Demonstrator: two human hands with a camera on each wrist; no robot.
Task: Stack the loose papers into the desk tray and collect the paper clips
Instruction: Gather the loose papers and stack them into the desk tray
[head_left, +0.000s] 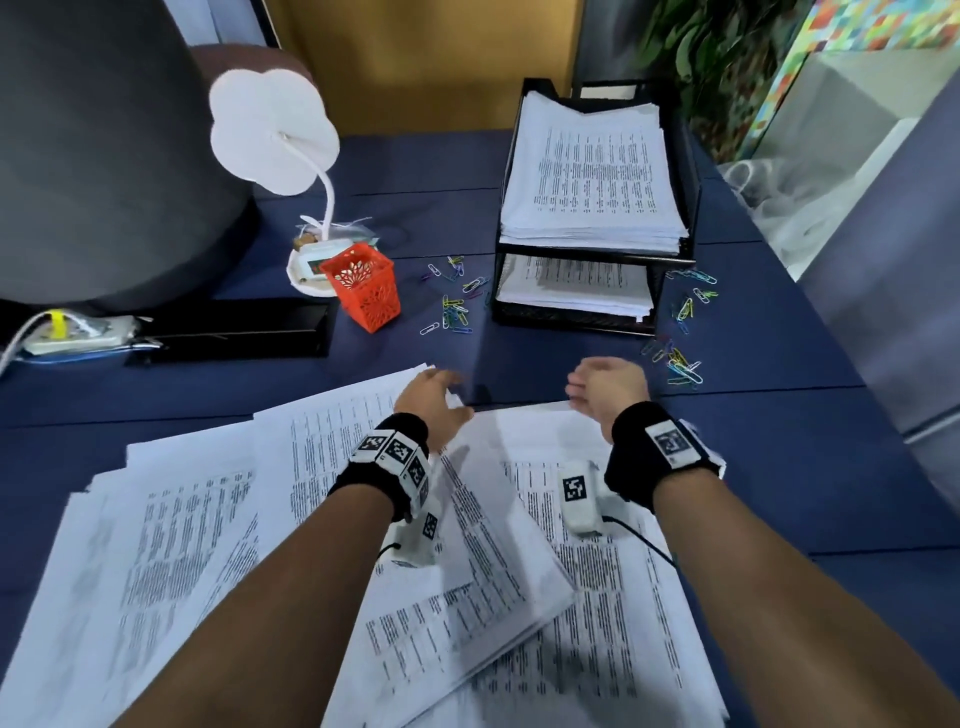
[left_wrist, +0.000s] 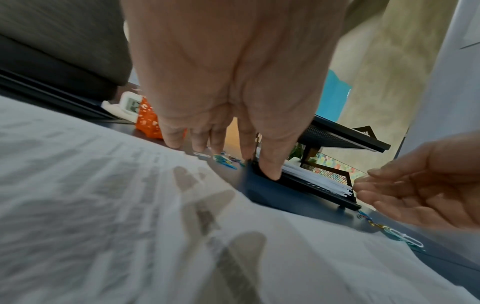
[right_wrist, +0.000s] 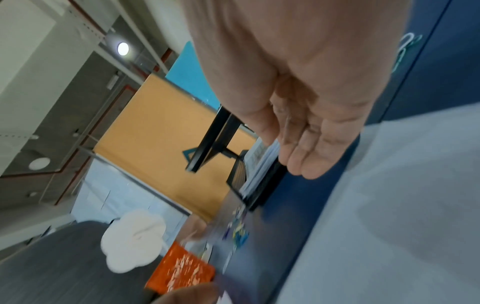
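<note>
The loose papers (head_left: 426, 561) spread in overlapping sheets over the near part of the blue table (head_left: 779, 467), on the person's side of the desk tray (head_left: 595, 208), and run off the bottom edge of the head view, so I cannot see how far they reach. The print on them is too blurred to read, and both wrist views are smeared. The desk tray is a black two-tier rack with a thick stack of printed sheets on its upper shelf and a thinner stack below; its back is partly cut off by the stack. Left of the tray stands an orange basket (head_left: 363, 291), tilted, hiding part of the white lamp (head_left: 275, 130) base behind it.

The left hand (head_left: 431, 402) reaches forward, palm down, at the far edge of the papers in front of the tray, fingers straight and slightly apart, tips at the sheet edge; whether they press it I cannot tell. The right hand (head_left: 605, 387) hovers just in front of the tray, turned on its side, fingers together and loosely bent, holding nothing.

The paper clips (head_left: 454, 299) lie scattered on the table left of the tray, with more to its right.
</note>
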